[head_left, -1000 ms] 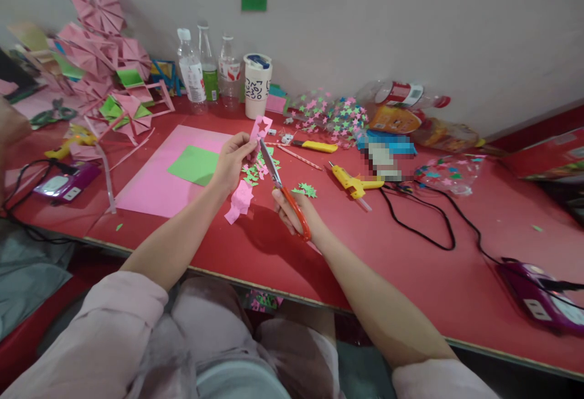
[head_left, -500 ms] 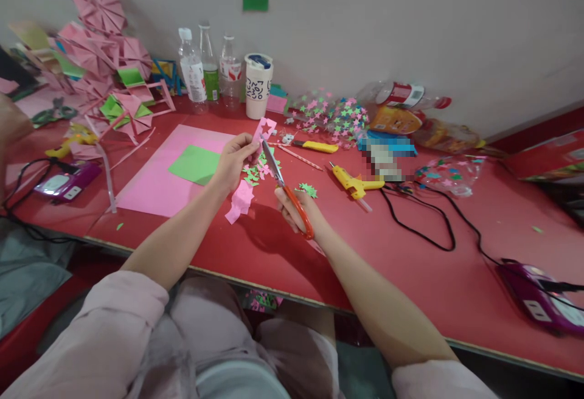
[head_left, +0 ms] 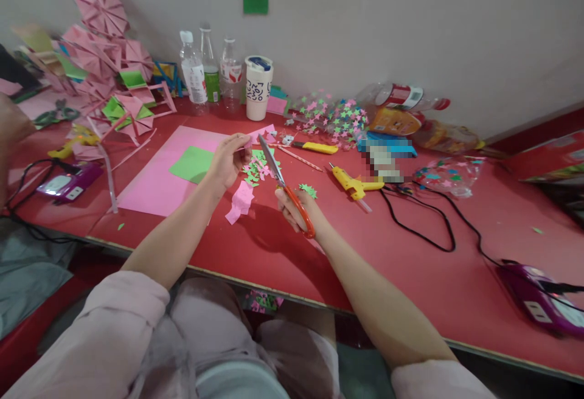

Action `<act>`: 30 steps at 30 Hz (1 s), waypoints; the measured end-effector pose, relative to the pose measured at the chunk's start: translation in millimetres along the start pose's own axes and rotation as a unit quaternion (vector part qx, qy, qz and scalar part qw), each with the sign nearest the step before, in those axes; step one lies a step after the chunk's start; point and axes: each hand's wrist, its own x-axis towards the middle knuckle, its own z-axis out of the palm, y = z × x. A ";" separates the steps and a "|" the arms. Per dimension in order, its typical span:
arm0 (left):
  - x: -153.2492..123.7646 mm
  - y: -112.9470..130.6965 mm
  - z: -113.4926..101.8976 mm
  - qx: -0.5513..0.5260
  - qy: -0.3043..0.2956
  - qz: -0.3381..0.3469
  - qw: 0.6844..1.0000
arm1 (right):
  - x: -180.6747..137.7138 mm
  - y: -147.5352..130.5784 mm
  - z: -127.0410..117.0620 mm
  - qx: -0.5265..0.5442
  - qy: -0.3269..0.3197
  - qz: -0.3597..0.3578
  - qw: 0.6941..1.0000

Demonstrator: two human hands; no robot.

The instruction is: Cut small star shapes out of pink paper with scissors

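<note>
My left hand (head_left: 230, 159) pinches a small strip of pink paper (head_left: 262, 134) above the table. In my right hand (head_left: 296, 209) is a pair of scissors (head_left: 296, 207) with orange handles, its blades pointing up and away toward the strip. The blade tips lie close to the paper; whether they touch it I cannot tell. Below the hands are a heap of pink and green paper cutouts (head_left: 256, 171) and a loose pink paper scrap (head_left: 240, 202). Several green paper stars (head_left: 308, 190) lie just beyond my right hand.
Pink paper sheet (head_left: 150, 189) with a green square (head_left: 191, 165) lies left. A yellow utility knife (head_left: 319, 148) and a glue gun (head_left: 356, 183) with a black cord lie right. Bottles (head_left: 194, 76) and a cup (head_left: 258, 92) line the wall. Another person's hand (head_left: 13, 122) is far left.
My left hand has drawn slightly left and turned, and the pink strip has tipped from upright to flatter, away from the blades. The scissors stay almost where they were.
</note>
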 end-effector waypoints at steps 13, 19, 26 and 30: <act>-5.6 -8.8 7.9 -0.036 -0.033 -0.050 0.998 | 2.9 7.8 4.3 0.023 0.039 -0.011 0.999; -0.8 -7.0 2.5 0.033 0.049 0.052 0.997 | 1.5 6.0 4.6 0.016 0.011 0.003 1.000; -1.0 -4.5 0.1 0.105 0.035 0.143 0.984 | 0.1 3.4 4.0 0.017 0.004 0.004 1.000; -1.7 -2.2 2.0 0.134 0.069 0.165 0.975 | -0.2 3.3 3.5 -0.001 0.008 0.011 1.000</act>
